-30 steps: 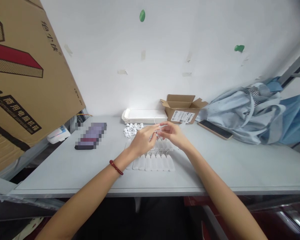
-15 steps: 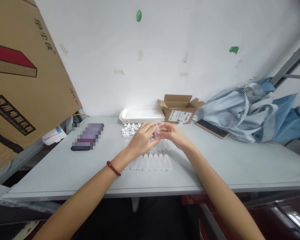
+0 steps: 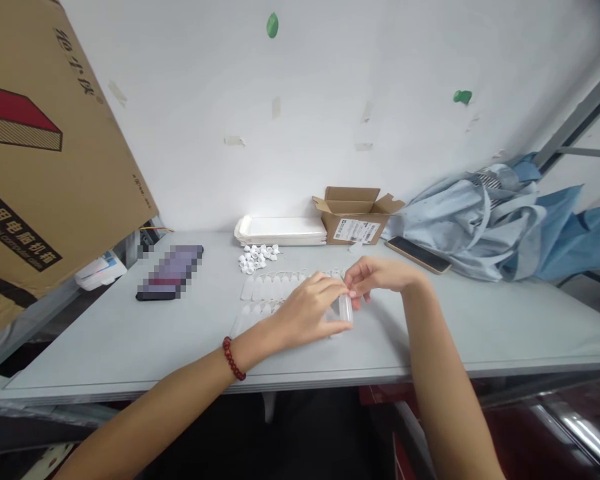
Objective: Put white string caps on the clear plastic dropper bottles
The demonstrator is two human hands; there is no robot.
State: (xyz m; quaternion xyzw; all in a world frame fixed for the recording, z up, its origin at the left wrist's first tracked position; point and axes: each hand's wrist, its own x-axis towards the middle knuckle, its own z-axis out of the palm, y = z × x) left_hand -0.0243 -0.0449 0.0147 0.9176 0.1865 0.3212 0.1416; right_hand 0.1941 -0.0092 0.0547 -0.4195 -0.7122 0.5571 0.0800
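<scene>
A small translucent plastic bottle (image 3: 346, 309) stands tilted between my hands, just above the table. My left hand (image 3: 307, 310) has its thumb and fingers closed around the bottle's body. The fingertips of my right hand (image 3: 375, 276) pinch at the bottle's top end; whatever sits there is hidden by the fingers. Two rows of similar flat translucent bottles (image 3: 270, 288) with thin loops at their tops lie beneath and left of my hands, partly covered by my left hand. A pile of small white caps (image 3: 255, 258) lies behind the rows.
Along the wall are a stack of white flat packets (image 3: 283, 228) and an open cardboard box (image 3: 357, 223). To the right lie a phone (image 3: 419, 255) and a pale blue cloth bag (image 3: 470, 223). Another phone (image 3: 173, 270) lies left, beside a large carton (image 3: 80, 167).
Both hands have moved right and toward me with the bottle. My right hand now pinches at its top end, and more of the bottle rows shows at the left.
</scene>
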